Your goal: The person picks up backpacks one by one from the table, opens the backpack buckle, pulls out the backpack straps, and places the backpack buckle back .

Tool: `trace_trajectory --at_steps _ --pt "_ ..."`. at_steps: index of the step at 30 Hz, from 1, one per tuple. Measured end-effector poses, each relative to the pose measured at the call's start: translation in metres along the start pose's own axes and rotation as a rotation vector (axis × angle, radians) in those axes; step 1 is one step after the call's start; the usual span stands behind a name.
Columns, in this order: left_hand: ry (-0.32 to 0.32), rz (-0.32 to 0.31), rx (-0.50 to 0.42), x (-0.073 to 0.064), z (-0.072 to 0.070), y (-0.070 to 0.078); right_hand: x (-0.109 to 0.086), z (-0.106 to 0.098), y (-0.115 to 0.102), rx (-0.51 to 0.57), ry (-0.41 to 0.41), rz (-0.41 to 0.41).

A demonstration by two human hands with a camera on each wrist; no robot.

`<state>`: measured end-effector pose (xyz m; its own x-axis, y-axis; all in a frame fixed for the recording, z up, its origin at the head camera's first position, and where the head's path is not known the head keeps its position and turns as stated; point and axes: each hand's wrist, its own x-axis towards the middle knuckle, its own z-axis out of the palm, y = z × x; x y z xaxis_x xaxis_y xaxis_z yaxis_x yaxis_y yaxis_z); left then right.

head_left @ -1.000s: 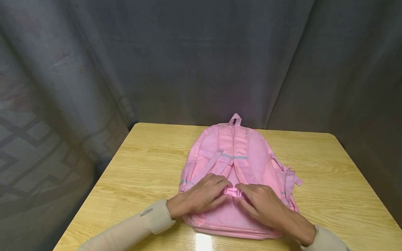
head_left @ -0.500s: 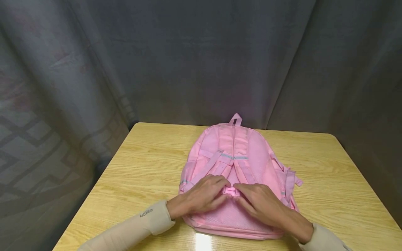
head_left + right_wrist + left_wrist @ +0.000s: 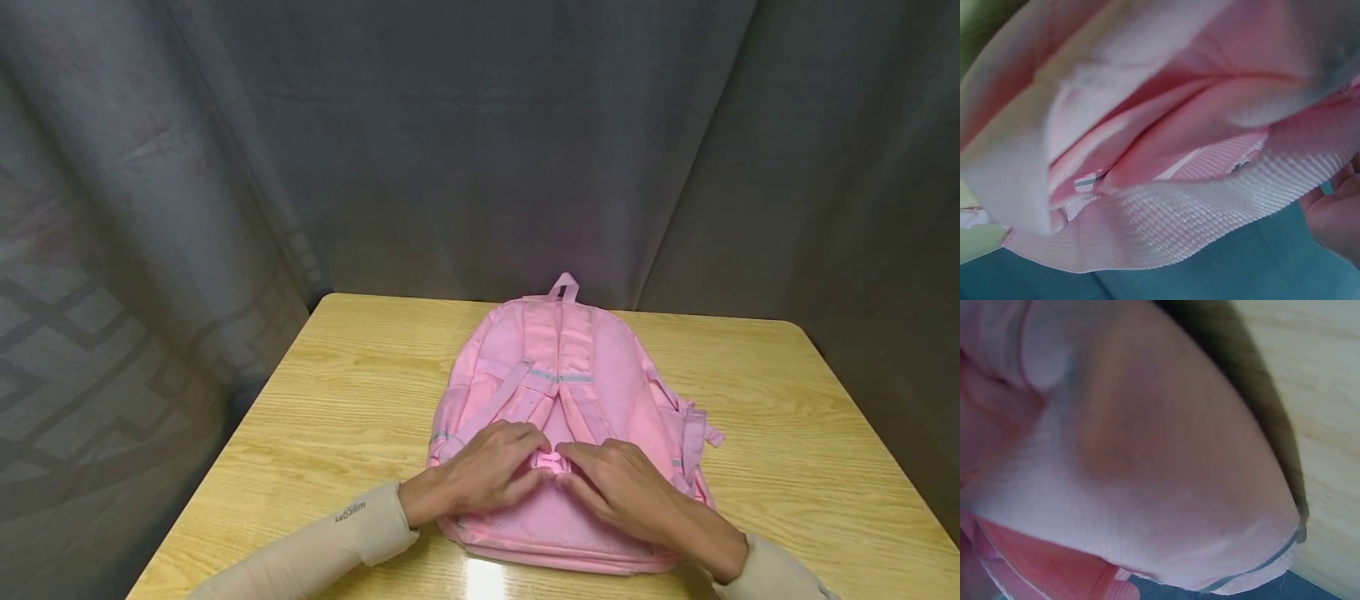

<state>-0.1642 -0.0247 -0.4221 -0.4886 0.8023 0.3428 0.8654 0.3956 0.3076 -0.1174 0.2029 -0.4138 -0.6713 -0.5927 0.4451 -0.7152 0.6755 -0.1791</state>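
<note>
On the pink backpack [image 3: 551, 527], top toward the desk's [image 3: 360, 375] far edge, the buckle [image 3: 551, 462] is pinched from either side by left hand [image 3: 491, 467] and right hand [image 3: 624, 485], its joining or parting seemingly underway, an even push or squeeze likely needed next

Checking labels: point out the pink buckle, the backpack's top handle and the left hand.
pink buckle [image 3: 552, 462], head view, visible middle
top handle [image 3: 572, 288], head view, loop webbing
left hand [image 3: 492, 467], head view, back of hand
</note>
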Motion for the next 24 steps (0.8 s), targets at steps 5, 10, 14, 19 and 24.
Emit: trace_trajectory --at_steps 5,10,14,19,24 --pt "-0.001 0.001 -0.005 -0.0005 0.0002 -0.0006 -0.0007 -0.0003 0.0007 0.004 -0.008 -0.004" --pt "0.007 0.008 -0.003 -0.0006 0.0005 -0.0013 -0.0011 -0.0005 0.0007 0.011 -0.020 -0.004" --pt "0.025 0.024 0.001 -0.0009 0.0004 -0.0016 -0.0016 -0.0008 0.0005 0.013 -0.022 -0.010" --pt "0.045 0.041 0.006 -0.0007 0.0004 -0.0017 -0.0014 -0.0007 0.0012 0.003 -0.014 -0.015" --pt "0.052 0.046 0.009 -0.0001 0.0008 -0.0021 -0.0016 -0.0005 0.0015 -0.003 -0.007 -0.018"
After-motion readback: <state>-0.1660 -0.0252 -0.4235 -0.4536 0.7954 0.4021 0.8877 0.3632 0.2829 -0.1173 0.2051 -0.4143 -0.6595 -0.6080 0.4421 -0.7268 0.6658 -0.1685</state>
